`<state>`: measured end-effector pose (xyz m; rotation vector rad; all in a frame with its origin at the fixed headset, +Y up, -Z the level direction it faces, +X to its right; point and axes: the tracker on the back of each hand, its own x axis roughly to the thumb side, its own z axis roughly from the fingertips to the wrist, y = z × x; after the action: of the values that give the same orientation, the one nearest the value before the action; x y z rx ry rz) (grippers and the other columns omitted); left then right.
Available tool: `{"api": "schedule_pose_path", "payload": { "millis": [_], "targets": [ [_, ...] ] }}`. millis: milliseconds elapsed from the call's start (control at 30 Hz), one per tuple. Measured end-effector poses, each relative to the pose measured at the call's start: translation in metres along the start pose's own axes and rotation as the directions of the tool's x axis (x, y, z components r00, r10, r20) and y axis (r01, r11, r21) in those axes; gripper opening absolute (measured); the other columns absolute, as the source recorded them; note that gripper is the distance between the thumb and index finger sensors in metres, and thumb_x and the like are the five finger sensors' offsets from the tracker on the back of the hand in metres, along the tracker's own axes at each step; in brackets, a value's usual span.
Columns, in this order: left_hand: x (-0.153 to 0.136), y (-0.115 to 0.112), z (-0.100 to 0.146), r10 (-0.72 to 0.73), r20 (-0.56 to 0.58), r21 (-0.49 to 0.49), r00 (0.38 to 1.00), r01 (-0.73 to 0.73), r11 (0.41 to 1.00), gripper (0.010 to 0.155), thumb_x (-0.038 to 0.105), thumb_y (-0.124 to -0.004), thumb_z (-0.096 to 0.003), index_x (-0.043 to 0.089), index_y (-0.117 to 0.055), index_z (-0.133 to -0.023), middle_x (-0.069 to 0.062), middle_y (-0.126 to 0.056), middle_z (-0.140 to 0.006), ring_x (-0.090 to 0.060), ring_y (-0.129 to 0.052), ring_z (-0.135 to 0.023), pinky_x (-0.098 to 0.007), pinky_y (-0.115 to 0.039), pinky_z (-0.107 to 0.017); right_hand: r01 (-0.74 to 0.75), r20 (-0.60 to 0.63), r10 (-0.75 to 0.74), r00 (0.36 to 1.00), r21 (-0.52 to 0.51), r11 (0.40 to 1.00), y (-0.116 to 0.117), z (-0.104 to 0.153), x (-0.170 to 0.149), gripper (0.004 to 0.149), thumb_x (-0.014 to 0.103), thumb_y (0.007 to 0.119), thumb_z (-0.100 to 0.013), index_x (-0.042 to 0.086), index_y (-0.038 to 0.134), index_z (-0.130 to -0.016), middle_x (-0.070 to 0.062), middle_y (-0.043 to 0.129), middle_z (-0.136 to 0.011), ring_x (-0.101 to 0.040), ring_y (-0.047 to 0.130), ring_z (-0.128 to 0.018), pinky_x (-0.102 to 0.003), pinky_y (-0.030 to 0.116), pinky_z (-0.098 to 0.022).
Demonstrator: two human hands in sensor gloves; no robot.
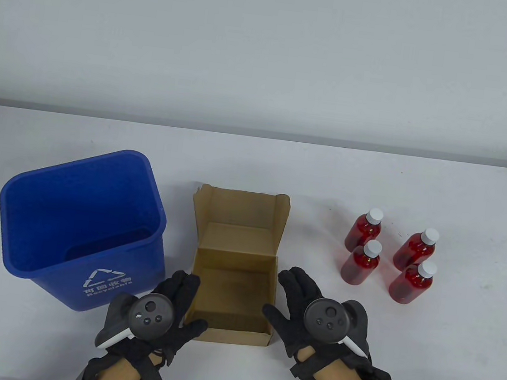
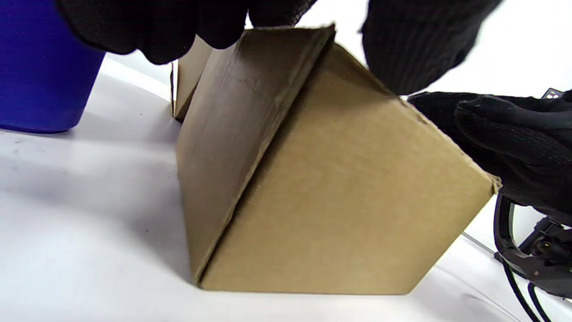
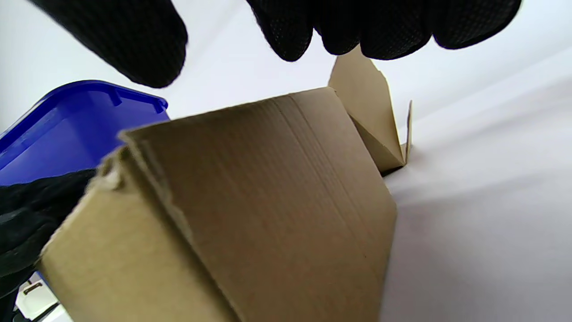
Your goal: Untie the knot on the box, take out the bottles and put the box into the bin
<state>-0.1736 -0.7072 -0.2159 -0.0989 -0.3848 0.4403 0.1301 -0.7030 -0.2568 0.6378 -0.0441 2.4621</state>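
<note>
Flanking an open cardboard box (image 1: 233, 288) at table (image 1: 256, 163) centre: left hand (image 1: 162, 307) against its left wall, right hand (image 1: 308, 315) just beside its right wall, fingers straight, gripping nothing. Lid folded back, inside bare. Blue bin (image 1: 80, 225) standing to the left; four red bottles (image 1: 387, 255) upright, grouped well to the right.

The recycling bin (image 1: 84, 230) is blue with a white recycling emblem. The cardboard box (image 1: 235, 265) is plain brown. Four bottles (image 1: 387, 255) show red with white caps; the gloves are black.
</note>
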Motion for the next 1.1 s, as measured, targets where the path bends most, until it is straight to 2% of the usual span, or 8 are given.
{"api": "schedule_pose_path", "payload": {
  "millis": [267,433,533,600,700,867,967,1100],
  "targets": [
    [0.000,0.000,0.000,0.006,-0.003,-0.009,1.000,-0.006,1.000,0.091,0.056,-0.075,-0.0465,0.009,-0.034,-0.113,-0.027,-0.038,-0.113,-0.060,-0.057,-0.099,-0.070,-0.057,-0.069,0.087,-0.123,-0.087,0.989,-0.011,0.996,-0.004,-0.014,-0.027,0.076,0.049,0.069,-0.050,-0.005,0.050,-0.100,-0.031,0.043,-0.101,-0.057,0.064,-0.084,-0.065,0.060,-0.056],
    [-0.001,0.000,-0.001,0.020,-0.003,-0.016,1.000,-0.020,1.000,0.091,0.056,-0.075,-0.0465,0.009,-0.033,-0.113,-0.026,-0.039,-0.113,-0.060,-0.057,-0.099,-0.069,-0.057,-0.069,0.139,-0.164,-0.139,0.977,-0.013,0.990,-0.004,-0.015,-0.036,0.076,0.048,0.069,-0.050,-0.006,0.051,-0.100,-0.031,0.044,-0.101,-0.056,0.067,-0.082,-0.064,0.063,-0.054],
    [-0.005,0.003,-0.003,0.105,-0.003,-0.014,0.995,-0.105,0.994,0.092,0.056,-0.074,-0.0470,0.009,-0.031,-0.113,-0.027,-0.036,-0.113,-0.060,-0.054,-0.100,-0.070,-0.055,-0.070,0.146,-0.162,-0.147,0.976,-0.014,0.989,-0.006,-0.013,-0.034,0.076,0.048,0.069,-0.050,-0.006,0.051,-0.100,-0.032,0.044,-0.101,-0.056,0.068,-0.081,-0.063,0.063,-0.054],
    [-0.010,0.008,-0.008,0.219,-0.011,0.025,0.976,-0.219,0.975,0.093,0.056,-0.074,-0.0473,0.008,-0.030,-0.113,-0.027,-0.035,-0.113,-0.060,-0.053,-0.100,-0.070,-0.055,-0.070,0.160,-0.157,-0.161,0.974,-0.020,0.987,-0.010,-0.012,-0.031,0.076,0.049,0.069,-0.050,-0.006,0.051,-0.100,-0.031,0.044,-0.101,-0.055,0.068,-0.081,-0.063,0.063,-0.054],
    [-0.009,0.011,-0.017,0.298,-0.012,0.070,0.954,-0.297,0.952,0.093,0.056,-0.075,-0.0475,0.007,-0.030,-0.113,-0.028,-0.034,-0.113,-0.062,-0.051,-0.100,-0.071,-0.053,-0.070,0.161,-0.150,-0.163,0.975,-0.024,0.987,-0.012,-0.009,-0.029,0.076,0.048,0.069,-0.050,-0.006,0.051,-0.100,-0.031,0.044,-0.101,-0.056,0.068,-0.081,-0.064,0.063,-0.054],
    [-0.004,0.018,-0.039,0.267,-0.112,0.078,0.957,-0.259,0.963,0.094,0.055,-0.074,-0.0477,0.005,-0.027,-0.112,-0.029,-0.032,-0.112,-0.062,-0.048,-0.101,-0.072,-0.051,-0.070,0.155,-0.130,-0.156,0.979,-0.021,0.988,-0.019,-0.001,-0.025,0.076,0.048,0.069,-0.050,-0.006,0.051,-0.099,-0.032,0.045,-0.100,-0.056,0.068,-0.081,-0.064,0.063,-0.053],
    [-0.004,0.020,-0.050,0.315,-0.184,0.093,0.931,-0.302,0.949,0.094,0.054,-0.074,-0.0480,0.004,-0.027,-0.112,-0.030,-0.031,-0.112,-0.063,-0.047,-0.100,-0.072,-0.050,-0.070,0.138,-0.098,-0.138,0.986,-0.012,0.990,-0.023,0.003,-0.016,0.076,0.048,0.069,-0.050,-0.006,0.051,-0.100,-0.032,0.044,-0.101,-0.056,0.067,-0.081,-0.064,0.063,-0.054],
    [-0.005,0.019,-0.064,0.310,-0.264,0.088,0.913,-0.298,0.951,0.094,0.054,-0.073,-0.0487,0.003,-0.026,-0.112,-0.031,-0.030,-0.111,-0.064,-0.046,-0.100,-0.072,-0.050,-0.069,0.133,-0.053,-0.133,0.990,0.004,0.991,-0.024,0.007,-0.004,0.076,0.049,0.069,-0.050,-0.006,0.051,-0.100,-0.031,0.043,-0.101,-0.057,0.064,-0.084,-0.065,0.061,-0.055]
  ]
}}
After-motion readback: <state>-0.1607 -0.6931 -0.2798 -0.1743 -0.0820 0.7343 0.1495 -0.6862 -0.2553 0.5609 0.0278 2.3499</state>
